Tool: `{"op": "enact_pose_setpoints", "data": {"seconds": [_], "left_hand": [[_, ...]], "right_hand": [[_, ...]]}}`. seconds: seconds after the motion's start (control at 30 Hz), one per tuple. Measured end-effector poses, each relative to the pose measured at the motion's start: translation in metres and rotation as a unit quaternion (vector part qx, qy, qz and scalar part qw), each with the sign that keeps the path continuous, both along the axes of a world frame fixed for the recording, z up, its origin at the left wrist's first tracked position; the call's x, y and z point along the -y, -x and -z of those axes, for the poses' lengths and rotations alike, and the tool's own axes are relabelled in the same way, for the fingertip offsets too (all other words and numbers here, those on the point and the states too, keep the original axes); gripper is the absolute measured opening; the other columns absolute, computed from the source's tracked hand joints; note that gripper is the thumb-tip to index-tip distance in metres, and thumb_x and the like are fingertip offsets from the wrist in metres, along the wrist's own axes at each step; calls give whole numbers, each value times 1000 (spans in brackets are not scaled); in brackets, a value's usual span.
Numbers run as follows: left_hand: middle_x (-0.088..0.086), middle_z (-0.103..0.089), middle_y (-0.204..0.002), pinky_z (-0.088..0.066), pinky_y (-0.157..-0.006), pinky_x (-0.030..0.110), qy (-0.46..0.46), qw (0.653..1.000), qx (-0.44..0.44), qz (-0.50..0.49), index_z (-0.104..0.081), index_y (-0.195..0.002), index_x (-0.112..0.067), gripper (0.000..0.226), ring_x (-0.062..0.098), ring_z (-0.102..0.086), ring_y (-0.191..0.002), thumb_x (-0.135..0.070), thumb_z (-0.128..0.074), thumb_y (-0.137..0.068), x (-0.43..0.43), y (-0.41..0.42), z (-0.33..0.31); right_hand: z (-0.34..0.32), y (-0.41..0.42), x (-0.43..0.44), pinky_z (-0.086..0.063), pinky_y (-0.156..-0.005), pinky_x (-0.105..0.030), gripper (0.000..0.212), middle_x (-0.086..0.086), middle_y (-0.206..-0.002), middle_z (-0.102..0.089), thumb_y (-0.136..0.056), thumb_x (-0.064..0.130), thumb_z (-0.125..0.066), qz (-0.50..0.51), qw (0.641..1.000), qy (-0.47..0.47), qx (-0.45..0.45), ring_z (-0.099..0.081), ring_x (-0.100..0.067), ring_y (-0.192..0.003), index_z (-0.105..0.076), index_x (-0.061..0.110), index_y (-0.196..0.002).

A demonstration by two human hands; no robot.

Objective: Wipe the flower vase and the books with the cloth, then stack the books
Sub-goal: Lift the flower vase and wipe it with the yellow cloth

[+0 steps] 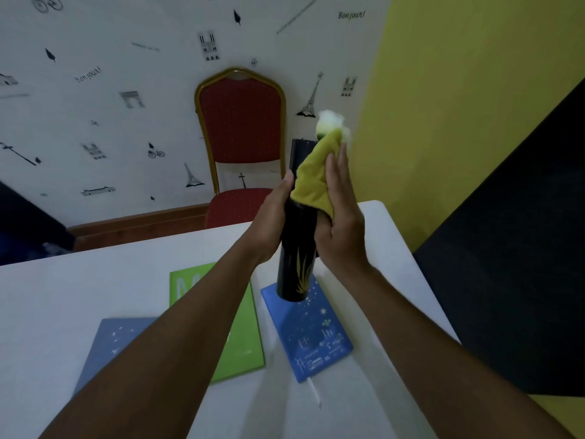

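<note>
A tall black flower vase (296,267) with a gold leaf motif is lifted above the table, tilted slightly, with a white flower (329,123) at its top. My left hand (273,217) grips the vase around its middle from the left. My right hand (343,220) presses a yellow-green cloth (311,182) flat against the vase's upper right side. Three books lie flat on the white table (63,312): a grey-blue book (110,340) at the left, a green book (243,337) in the middle, and a bright blue book (313,331) under the vase's base.
A red chair (240,122) with a gold frame stands behind the table against the patterned wall. A dark panel (522,280) rises at the right beside the table's right edge. The yellow wall lies beyond it.
</note>
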State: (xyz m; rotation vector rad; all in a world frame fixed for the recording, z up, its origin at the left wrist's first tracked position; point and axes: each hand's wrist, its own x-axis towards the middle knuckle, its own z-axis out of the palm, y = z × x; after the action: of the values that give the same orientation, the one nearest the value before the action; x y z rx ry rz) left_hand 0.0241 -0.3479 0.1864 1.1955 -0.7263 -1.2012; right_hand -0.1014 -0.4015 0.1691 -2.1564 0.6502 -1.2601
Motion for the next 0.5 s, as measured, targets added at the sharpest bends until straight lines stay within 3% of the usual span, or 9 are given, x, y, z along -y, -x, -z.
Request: {"op": "enact_pose_setpoints", "data": {"seconds": [0.07,0.2,0.33,0.43,0.5], "left_hand": [[6,-75,-121,-58,-91,31,-6,1000,-15,-6,-71,-121,-26,52,20,-70,-116,-58,-33,-104,-1,1,-4],[23,-70,-118,-59,-89,48,6,998,44,-35,-60,-128,-12,65,37,-70,-108,-64,-56,-90,0,-4,-5],[11,-70,-116,-59,-79,32,13,996,70,-53,-57,-124,-16,49,23,-74,-99,-50,-68,-90,3,-8,0],[20,-69,-109,-56,-84,42,28,997,39,-58,-61,-119,-5,48,29,-70,-98,-47,-61,-97,1,-7,1],[30,-67,-115,-53,-92,49,33,998,40,-35,-62,-123,-1,55,35,-68,-103,-50,-54,-101,0,-4,3]], "right_hand": [[18,5,-21,-33,-121,-56,68,-15,-172,-12,-95,-13,-41,-5,1000,-8,-22,-11,-30,-160,-26,0,-159],[71,32,-72,-24,-125,-57,80,0,-174,-5,-86,-13,-37,-82,992,15,-92,-5,-35,-160,-24,11,-161],[94,48,-90,-24,-125,-56,83,1,-174,-9,-82,-13,-36,-122,982,51,-137,-10,-40,-158,-28,15,-160],[67,39,-68,-29,-125,-43,74,5,-173,-4,-85,-11,-35,-75,993,10,-94,-7,-32,-160,-31,7,-156],[37,28,-40,-34,-124,-34,71,-2,-172,-8,-86,-9,-34,-32,998,-6,-55,-12,-34,-159,-35,1,-155]]}}
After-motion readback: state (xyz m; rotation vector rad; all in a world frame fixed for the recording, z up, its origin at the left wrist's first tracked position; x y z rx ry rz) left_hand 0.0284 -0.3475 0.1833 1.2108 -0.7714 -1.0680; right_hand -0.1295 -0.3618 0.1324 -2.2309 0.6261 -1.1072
